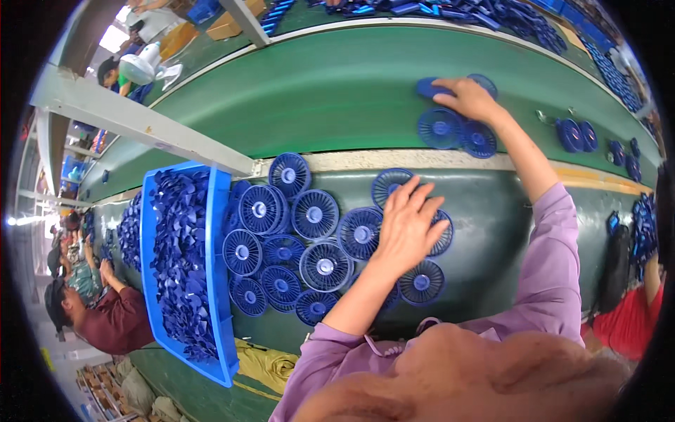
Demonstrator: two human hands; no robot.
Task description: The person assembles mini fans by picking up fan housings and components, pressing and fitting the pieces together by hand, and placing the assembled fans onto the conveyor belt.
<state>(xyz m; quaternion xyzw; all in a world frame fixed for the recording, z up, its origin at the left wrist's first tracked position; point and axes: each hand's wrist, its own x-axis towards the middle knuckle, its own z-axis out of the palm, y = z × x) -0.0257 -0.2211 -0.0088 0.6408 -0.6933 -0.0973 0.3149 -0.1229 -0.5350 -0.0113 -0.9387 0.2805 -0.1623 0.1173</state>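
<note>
- A brown cardboard box (226, 27), rectangular and flaps shut, sits on the far worktable beyond the green conveyor belt, close to its left end beside a slanting grey post.
- A second tan cardboard carton (177, 39) lies just left of the first, along the same far edge, partly cut off by the grey frame.
- No labels, signs or screens can be made out anywhere along the line; the picture's rim is too bent and blurred to tell more.

Belt (337, 91) left of right hand (467, 98) prob. free; fan grilles (302, 239) crowd bench.
</note>
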